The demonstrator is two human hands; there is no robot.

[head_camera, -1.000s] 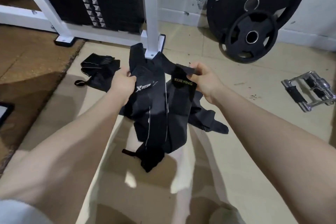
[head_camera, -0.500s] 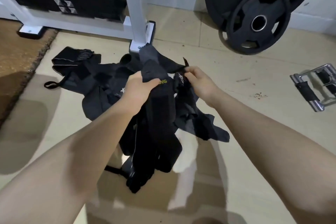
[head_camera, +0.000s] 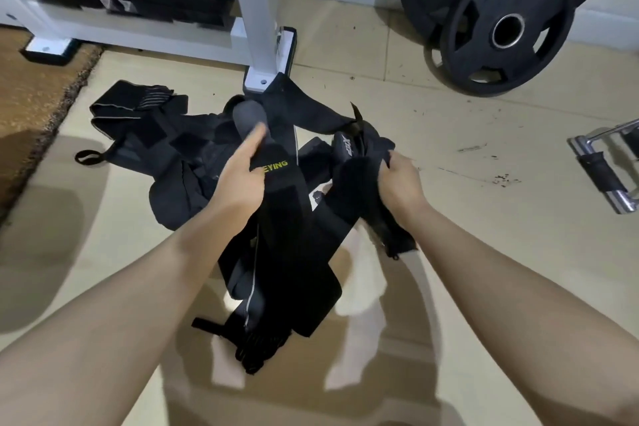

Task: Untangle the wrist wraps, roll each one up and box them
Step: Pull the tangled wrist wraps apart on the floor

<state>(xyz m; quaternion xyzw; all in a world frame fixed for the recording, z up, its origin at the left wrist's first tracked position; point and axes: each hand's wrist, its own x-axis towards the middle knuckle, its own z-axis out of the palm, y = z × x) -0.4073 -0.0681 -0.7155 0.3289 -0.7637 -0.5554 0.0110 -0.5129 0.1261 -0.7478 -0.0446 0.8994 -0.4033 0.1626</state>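
A tangle of black wrist wraps (head_camera: 193,162) lies on the tiled floor and hangs from both my hands. My left hand (head_camera: 242,176) grips a wide black wrap with yellow lettering (head_camera: 280,190), which hangs down towards me. My right hand (head_camera: 397,180) grips another black wrap (head_camera: 356,183) bunched up beside it. A wrap with a white logo (head_camera: 345,145) sits just beyond my right hand. One wrap with grey stripes (head_camera: 131,104) lies at the far left of the heap. No box is in view.
A white machine frame post (head_camera: 256,17) stands on the floor just behind the heap. Black weight plates (head_camera: 505,31) lean on the wall at the right. A chrome cable handle (head_camera: 608,176) lies at the right edge. A brown mat (head_camera: 31,90) covers the left floor.
My hands have moved apart, pulling the lettered wrap left and the other wrap right. The bundle hangs lower and more wraps lie spread on the floor.
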